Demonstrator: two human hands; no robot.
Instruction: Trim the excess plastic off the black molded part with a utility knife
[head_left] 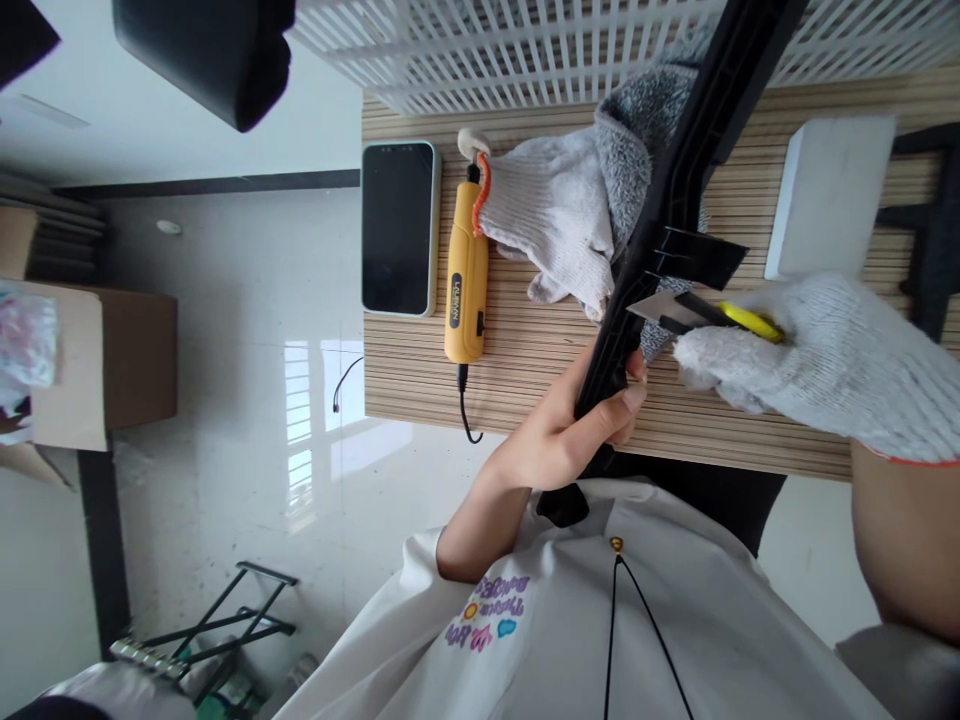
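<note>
My bare left hand (574, 415) is wrapped round the lower part of a long black plastic part (664, 200), which slants up and to the right past the table's far side. In my right hand (810, 345), covered by a white knit glove, is a utility knife (739, 318) with a yellow and black handle. Its blade points left, and the tip is at the edge of the black part, just below a short side tab. Whether the blade touches the plastic I cannot tell. Behind the part lie a white knit glove (555, 205) and a grey towel (637, 130).
Left on the striped table (405, 375) are a smartphone (400, 228) and a yellow corded rotary tool (466, 275). A white slatted basket (480, 50) stands along the far edge. At right lie a white block (832, 195) and another black part (934, 230).
</note>
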